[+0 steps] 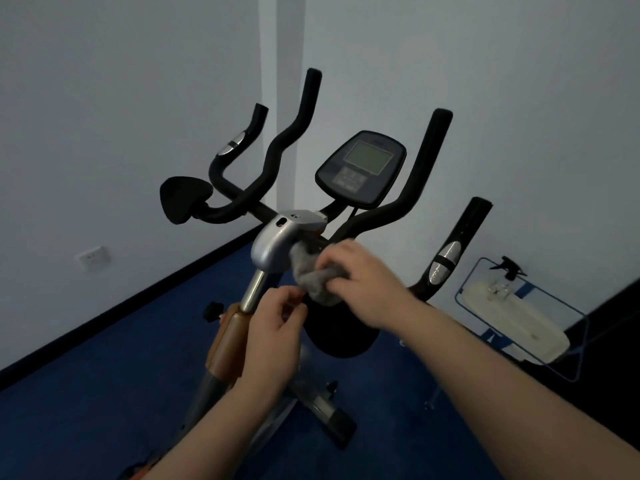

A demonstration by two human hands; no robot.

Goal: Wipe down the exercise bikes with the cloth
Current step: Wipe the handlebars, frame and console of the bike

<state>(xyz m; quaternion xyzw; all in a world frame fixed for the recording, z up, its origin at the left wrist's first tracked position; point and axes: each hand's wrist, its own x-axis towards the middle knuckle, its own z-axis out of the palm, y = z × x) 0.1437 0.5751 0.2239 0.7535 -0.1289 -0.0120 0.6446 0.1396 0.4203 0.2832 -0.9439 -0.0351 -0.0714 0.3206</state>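
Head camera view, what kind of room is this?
Probably a small gym or workout room: a black-handled exercise bike with a grey-screened console, blue carpeted floor, plain white walls.

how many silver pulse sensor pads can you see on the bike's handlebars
2. One silver pad sits on the far left handlebar, below its upturned tip. The other silver pad is on the right handlebar, above the right hand. Others may be hidden on the bars' far sides.

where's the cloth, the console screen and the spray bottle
cloth point(317, 278): head view, on the bunched grey folds under the right hand point(363, 275)
console screen point(369, 156): head view, middle of the pale display
spray bottle point(506, 276): head view, on its black trigger head
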